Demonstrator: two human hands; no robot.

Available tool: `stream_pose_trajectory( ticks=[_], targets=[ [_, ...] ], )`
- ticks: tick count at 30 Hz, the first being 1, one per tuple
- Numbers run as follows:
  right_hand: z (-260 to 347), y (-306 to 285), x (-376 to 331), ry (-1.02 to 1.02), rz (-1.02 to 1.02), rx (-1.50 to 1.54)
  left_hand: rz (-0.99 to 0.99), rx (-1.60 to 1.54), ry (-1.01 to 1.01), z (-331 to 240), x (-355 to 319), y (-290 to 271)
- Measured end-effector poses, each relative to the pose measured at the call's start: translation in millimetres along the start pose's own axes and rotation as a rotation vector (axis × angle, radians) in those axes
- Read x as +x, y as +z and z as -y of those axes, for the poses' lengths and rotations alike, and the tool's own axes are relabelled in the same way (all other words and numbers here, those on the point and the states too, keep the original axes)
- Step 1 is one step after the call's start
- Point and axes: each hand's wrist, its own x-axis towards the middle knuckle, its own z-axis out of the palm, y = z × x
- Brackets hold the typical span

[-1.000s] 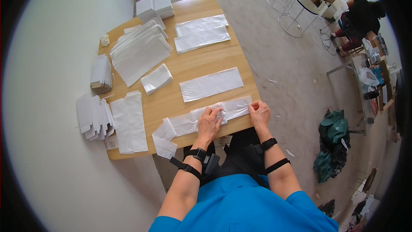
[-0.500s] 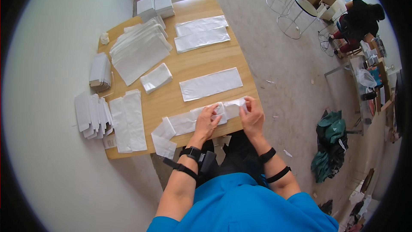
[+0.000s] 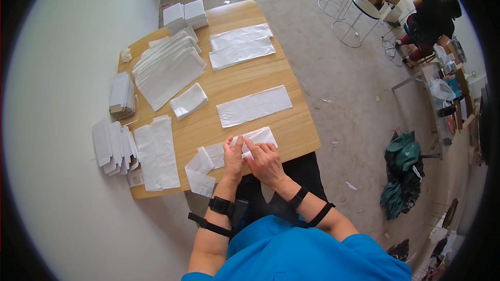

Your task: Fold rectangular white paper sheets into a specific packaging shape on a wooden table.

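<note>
A long, thin white sheet point(image 3: 213, 156) lies along the near edge of the table, its left end bent down over the edge and its right part folded over point(image 3: 263, 136). My left hand point(image 3: 233, 160) rests on the middle of it, thumb and fingers stretched out and slightly apart. Right beside it, my right hand point(image 3: 264, 162) closes on the folded part, its index finger reaching toward my left fingertips. Just beyond lies a flat white folded sheet point(image 3: 254, 106). The layer under my palms is hidden.
Two overlapping white folded sheets point(image 3: 242, 47), a fanned stack of white sheets point(image 3: 166, 70), a small white pile point(image 3: 188, 101) and a tall folded stack point(image 3: 157, 153) lie on the wooden table point(image 3: 276, 75). White flat cartons point(image 3: 121, 93) stand at its left edge. A person sits far right.
My right hand has moved left, bringing the sheet's right end over onto itself. My left hand has shifted slightly left and turned from lying flat to fingers pointing up.
</note>
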Motion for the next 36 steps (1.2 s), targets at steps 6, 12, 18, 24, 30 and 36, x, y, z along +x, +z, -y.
stream_pose_trajectory(
  ticks=[6,12,18,24,30,36],
  targets=[
    [-20,0,-18,0.077,-0.053,0.268,-0.055,0.119,0.229,31,20,-4],
    [-53,-22,-26,0.676,-0.234,0.347,-0.224,0.444,0.441,12,28,-5],
    [-76,-14,-24,0.739,-0.183,0.268,-0.185,0.537,0.447,0,35,-14],
    [-86,6,-13,0.747,-0.091,0.232,-0.15,0.652,0.458,-3,40,-18],
    [-83,19,-4,0.795,-0.006,0.173,-0.142,0.662,0.451,-1,43,-21],
    [-78,19,1,0.874,0.073,0.145,-0.127,0.688,0.422,0,42,-21]
  ],
)
